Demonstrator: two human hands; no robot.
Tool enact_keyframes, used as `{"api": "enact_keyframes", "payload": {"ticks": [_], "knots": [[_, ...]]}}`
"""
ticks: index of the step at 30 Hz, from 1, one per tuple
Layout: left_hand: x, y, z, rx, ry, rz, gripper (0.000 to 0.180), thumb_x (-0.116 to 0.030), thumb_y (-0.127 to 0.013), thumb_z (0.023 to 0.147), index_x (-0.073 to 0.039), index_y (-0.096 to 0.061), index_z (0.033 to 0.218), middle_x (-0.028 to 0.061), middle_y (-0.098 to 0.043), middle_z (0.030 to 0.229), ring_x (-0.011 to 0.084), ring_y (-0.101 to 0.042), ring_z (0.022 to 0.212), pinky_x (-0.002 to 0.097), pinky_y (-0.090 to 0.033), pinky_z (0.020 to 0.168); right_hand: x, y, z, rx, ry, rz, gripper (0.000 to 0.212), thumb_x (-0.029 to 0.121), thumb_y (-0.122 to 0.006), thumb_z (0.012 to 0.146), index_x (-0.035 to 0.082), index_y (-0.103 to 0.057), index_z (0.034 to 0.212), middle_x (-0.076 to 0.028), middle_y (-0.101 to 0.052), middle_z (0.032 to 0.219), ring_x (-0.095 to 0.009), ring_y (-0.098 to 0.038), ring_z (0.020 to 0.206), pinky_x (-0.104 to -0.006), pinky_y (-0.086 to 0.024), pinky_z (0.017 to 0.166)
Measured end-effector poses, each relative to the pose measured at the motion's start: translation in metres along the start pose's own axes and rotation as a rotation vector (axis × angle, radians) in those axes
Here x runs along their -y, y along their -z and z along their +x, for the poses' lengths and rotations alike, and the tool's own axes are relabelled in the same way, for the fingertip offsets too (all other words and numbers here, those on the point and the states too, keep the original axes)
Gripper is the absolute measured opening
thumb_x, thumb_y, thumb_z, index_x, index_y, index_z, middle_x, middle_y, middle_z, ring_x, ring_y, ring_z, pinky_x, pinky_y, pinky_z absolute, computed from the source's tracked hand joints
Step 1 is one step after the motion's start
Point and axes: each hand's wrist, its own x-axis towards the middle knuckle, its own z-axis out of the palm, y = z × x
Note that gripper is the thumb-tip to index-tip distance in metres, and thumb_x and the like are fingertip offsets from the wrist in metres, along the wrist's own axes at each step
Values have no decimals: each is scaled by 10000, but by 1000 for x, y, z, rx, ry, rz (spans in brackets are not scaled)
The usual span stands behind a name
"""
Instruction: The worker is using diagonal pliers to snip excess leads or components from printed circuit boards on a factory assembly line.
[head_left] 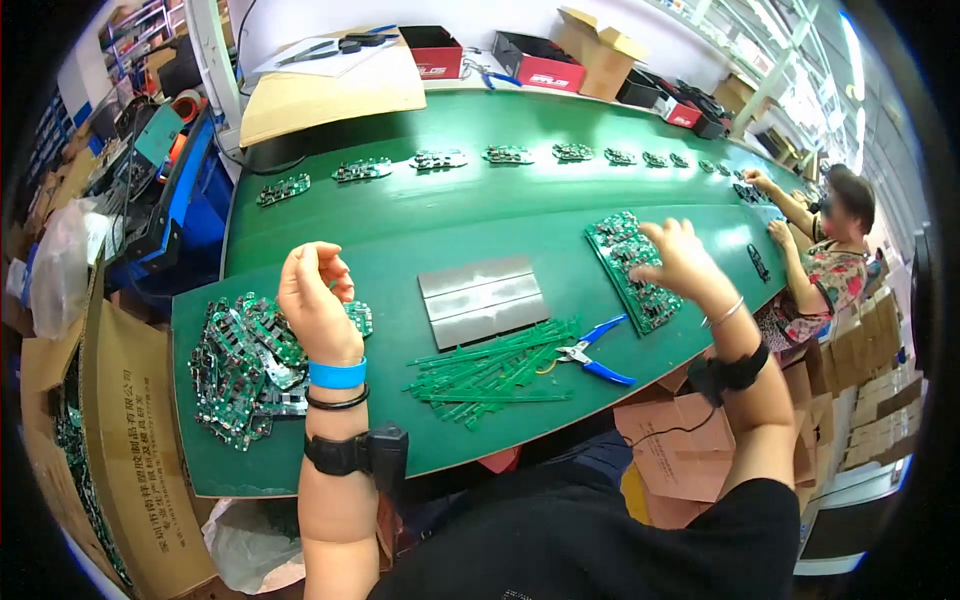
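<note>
My left hand (315,295) is raised beside a heap of green circuit boards (232,365), its fingers loosely curled and a little apart, nothing visible in them. Part of one board (360,317) shows just right of that wrist. On the right, my right hand (685,262) hovers over a panel of joined circuit boards (622,250), fingers spread; it covers part of the panel, and I cannot tell whether it touches. Between my hands lie a grey metal plate (480,298), a pile of thin green board strips (480,380) and blue-handled cutters (590,355) with jaws toward the strips.
Single circuit boards (437,160) form a spaced row along the green bench (380,230). A co-worker (835,230) handles parts at the far right. Cardboard (335,95), red-and-black boxes (540,62) and pliers (490,76) line the back shelf. An open carton (135,440) stands at left.
</note>
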Motion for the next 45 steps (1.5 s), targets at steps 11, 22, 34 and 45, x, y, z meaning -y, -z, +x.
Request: {"api": "enact_keyframes", "payload": {"ticks": [11, 22, 34, 45], "knots": [[-12, -17, -27, 257, -4, 203, 260, -230, -475, 930, -53, -590, 778, -6, -543, 638, 50, -483, 531, 171, -356, 455, -28, -79, -19, 42, -245, 431, 1106, 403, -822, 520, 234, -210, 1426, -250, -406, 1267, -435, -386, 1179, -495, -355, 978], [14, -47, -112, 682, 792, -452, 400, -312, -533, 920, -77, -475, 1239, 88, -583, 1139, 212, -567, 1025, 376, -469, 860, 82, -39, -74, 634, 591, 1976, 941, 562, -621, 759, 2, -232, 1408, -126, -427, 1327, -189, -445, 1176, -333, -395, 964], [-11, 31, -95, 308, 674, -408, 450, -349, -375, 973, -59, -404, 1315, 164, -539, 1226, 323, -550, 1095, 518, -464, 912, 27, -72, -91, -54, 438, 494, 825, 217, -820, 524, 61, -468, 1253, -171, -465, 1172, -345, -398, 1161, -408, -313, 995], [-5, 17, -111, 402, 982, -751, 604, -473, -273, 961, -59, -280, 1400, 187, -377, 1383, 419, -425, 1209, 612, -360, 965, 35, -84, -88, 287, 122, 1776, 505, 173, -643, 667, -34, -551, 1118, -76, -550, 945, -166, -524, 818, -295, -434, 721]]}}
